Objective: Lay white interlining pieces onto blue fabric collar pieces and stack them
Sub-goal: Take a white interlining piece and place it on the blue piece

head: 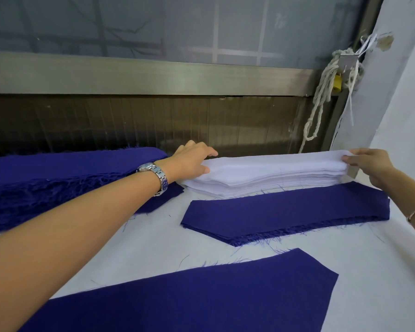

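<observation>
The left hand and right hand each pinch an end of the top layers of the white interlining stack, probably to lift them unwrinkled onto the blue collar piece lying just in front, on the table.

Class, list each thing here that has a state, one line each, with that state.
White interlining stack: piled, top layers lifted at right end.
Left hand: holds its left end.
Right hand: pinches its right end.
Small blue collar stack: flat, uncovered.
Nearest blue collar piece: flat, uncovered.
</observation>
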The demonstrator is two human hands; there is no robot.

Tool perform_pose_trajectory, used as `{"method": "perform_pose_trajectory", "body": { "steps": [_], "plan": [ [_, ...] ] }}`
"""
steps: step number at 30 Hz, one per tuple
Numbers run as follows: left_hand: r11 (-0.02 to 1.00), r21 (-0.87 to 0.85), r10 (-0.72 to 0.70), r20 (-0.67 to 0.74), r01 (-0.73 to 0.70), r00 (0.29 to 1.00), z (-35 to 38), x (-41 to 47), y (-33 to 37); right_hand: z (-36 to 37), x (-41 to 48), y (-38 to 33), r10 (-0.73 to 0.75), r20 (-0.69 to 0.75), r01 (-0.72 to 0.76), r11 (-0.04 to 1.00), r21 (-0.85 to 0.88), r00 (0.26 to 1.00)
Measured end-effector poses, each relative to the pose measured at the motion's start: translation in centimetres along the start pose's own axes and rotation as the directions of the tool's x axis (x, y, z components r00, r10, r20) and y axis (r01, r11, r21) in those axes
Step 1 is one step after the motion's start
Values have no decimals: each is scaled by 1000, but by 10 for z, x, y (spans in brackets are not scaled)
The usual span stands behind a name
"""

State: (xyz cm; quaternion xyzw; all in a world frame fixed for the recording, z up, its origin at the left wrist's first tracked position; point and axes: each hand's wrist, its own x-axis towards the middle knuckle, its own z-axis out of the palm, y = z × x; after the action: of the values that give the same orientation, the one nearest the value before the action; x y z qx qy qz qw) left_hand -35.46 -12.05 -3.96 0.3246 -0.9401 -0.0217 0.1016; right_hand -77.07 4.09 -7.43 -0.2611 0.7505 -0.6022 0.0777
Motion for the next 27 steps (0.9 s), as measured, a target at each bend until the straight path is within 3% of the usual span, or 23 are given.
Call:
{"method": "perform_pose_trajectory", "body": {
  "steps": [5, 10, 17, 22, 27],
  "plan": [
    [998, -47, 31, -10, -32, 999, -1, 0, 2, -2, -2, -1, -7, -4, 7, 1000, -1, 1000],
    [998, -58, 1, -127, -9, 992, 4, -3, -1, -1, -4, -3, 14, -7, -14, 999, -34, 1000],
    [967, -253, -69, -289, -7, 955, 4, -13, -3, -1, -11, -15, 34, -28, -36, 996, -76, 999],
    [860, -510, -154, -310, -28, 938, -15, -26, -3, -6, -20, -31, -22, -50, 19, 998, -61, 998],
    [680, -733, -240, -206, 13, 949, -31, -52, -13, -14, -40, -55, -113, 10, 113, 993, -43, 994]
  ]
}}
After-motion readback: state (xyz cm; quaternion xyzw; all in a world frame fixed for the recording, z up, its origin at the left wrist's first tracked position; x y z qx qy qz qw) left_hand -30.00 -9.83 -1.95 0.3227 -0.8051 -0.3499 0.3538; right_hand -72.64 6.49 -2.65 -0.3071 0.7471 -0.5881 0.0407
